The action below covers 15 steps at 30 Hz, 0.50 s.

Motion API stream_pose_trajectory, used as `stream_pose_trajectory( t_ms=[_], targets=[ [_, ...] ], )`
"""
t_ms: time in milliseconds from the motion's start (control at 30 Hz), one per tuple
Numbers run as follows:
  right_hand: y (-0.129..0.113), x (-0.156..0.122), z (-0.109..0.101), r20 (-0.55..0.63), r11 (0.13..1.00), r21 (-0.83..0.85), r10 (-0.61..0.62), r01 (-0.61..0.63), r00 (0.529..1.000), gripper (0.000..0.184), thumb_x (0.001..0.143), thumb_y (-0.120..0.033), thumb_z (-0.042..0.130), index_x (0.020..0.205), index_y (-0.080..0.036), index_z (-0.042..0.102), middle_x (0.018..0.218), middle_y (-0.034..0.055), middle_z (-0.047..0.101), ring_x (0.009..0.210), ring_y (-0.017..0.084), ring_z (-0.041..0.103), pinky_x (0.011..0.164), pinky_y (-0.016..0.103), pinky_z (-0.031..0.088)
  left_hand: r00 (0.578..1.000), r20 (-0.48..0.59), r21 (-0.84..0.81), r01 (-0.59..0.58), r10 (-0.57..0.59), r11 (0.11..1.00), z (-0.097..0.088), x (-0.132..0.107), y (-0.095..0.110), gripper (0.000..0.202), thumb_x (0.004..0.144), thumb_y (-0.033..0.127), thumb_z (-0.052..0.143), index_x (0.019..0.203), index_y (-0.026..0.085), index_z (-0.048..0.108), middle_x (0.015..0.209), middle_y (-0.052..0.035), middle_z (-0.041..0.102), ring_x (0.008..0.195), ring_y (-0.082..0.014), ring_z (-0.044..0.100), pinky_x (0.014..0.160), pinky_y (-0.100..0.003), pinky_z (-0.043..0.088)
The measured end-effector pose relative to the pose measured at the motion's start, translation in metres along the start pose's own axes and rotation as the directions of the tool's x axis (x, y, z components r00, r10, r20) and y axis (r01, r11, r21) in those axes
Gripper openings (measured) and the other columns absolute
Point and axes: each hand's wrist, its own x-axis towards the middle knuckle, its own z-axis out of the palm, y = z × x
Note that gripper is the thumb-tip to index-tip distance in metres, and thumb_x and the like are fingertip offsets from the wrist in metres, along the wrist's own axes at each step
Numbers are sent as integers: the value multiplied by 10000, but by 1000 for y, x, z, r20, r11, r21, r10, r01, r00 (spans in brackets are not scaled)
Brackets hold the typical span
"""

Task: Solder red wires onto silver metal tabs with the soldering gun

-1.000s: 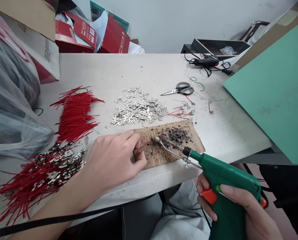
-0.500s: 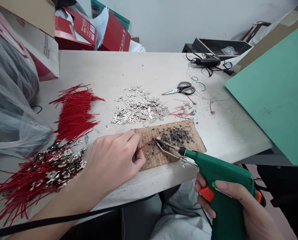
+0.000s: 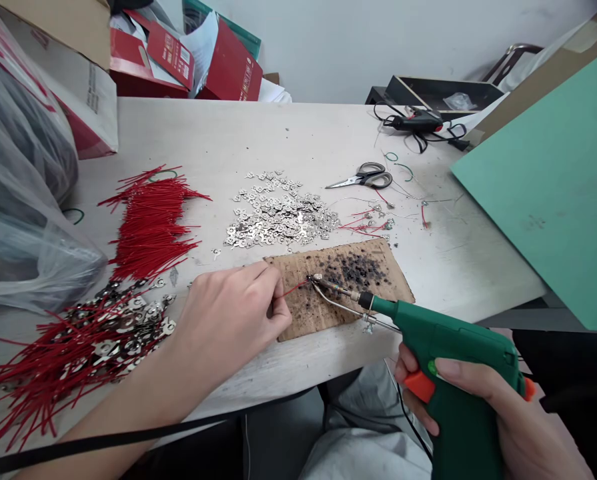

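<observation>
Between the pinched fingers of my left hand [image 3: 241, 310] is a thin red wire [image 3: 294, 289], its far end lying over a scorched piece of cardboard [image 3: 338, 313]. My right hand [image 3: 498, 400] grips a green soldering gun [image 3: 458, 347], with the thumb on top and fingers around the orange trigger [image 3: 419, 386]. The gun's hot tip [image 3: 323, 281] and its curved solder feed tube [image 3: 335, 306] meet at the wire's end. A small metal tab seems to be at that spot, but the tip partly covers it.
Loose metal tabs [image 3: 283, 213] lie beyond the cardboard. Bundled red wires [image 3: 151, 230] and a pile of wired tabs [image 3: 88, 353] are at left. Scissors [image 3: 365, 177], another corded tool [image 3: 418, 121] and a green board [image 3: 548, 180] are at right; a plastic bag [image 3: 23, 173] stands left.
The soldering gun's body and my right hand have shifted slightly right, while the tip stays at the wire's end. My left hand has hardly moved.
</observation>
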Motion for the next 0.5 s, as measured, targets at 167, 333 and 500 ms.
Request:
stream_pose_trajectory(
  t_ms=[167,333,500],
  targets=[
    [3,4,-9,82,1000,8,17,-18,997,351,823,-434,729,990,-130,786,966,157,742,587,206,578,547,341,519,1000,-11,-29,-11,11,1000,0,-1,-1,74,782,179,538,722,211,569,696,29,660,567,-165,571,557,-294,239],
    [5,6,-18,94,998,41,52,-56,994,407,810,-452,747,1066,-136,770,993,162,739,604,214,582,570,358,528,996,-20,-56,-93,92,994,-2,-1,1,55,816,219,562,782,214,605,758,29,683,614,-183,628,551,-306,253],
    [0,3,-9,99,997,45,60,-64,993,424,757,-481,780,1046,-171,769,909,144,730,577,218,573,511,343,485,990,-25,-68,-138,137,988,-1,-1,1,105,837,182,539,777,206,622,751,26,682,597,-166,611,552,-308,282]
  ],
)
